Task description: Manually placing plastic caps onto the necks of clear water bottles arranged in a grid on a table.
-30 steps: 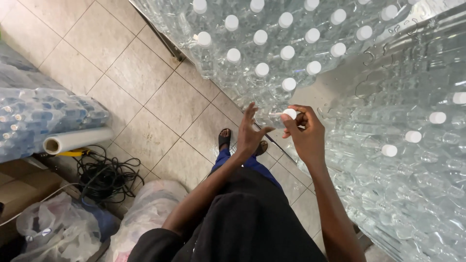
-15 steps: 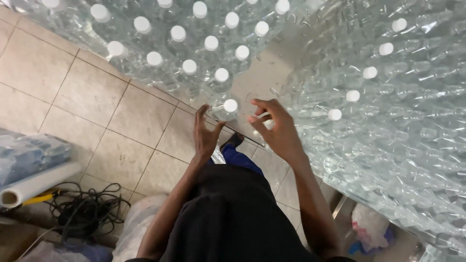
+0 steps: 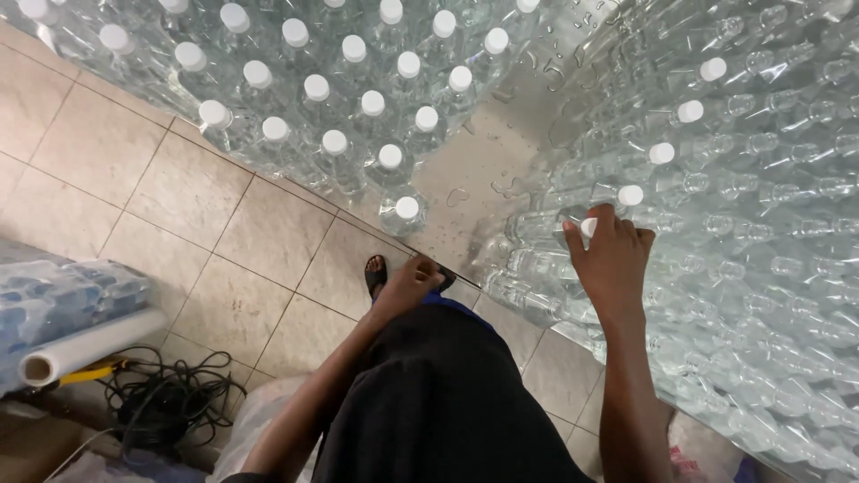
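Clear bottles (image 3: 769, 206) lie heaped at three o'clock, uncapped, necks out for easy reach. Capped bottles (image 3: 340, 98) stand grouped at eleven, kept apart. The right hand (image 3: 613, 259) closes its fingertips on a white cap (image 3: 588, 226) atop a lying bottle. The left hand (image 3: 413, 282), loosely curled, holds nothing I can see.
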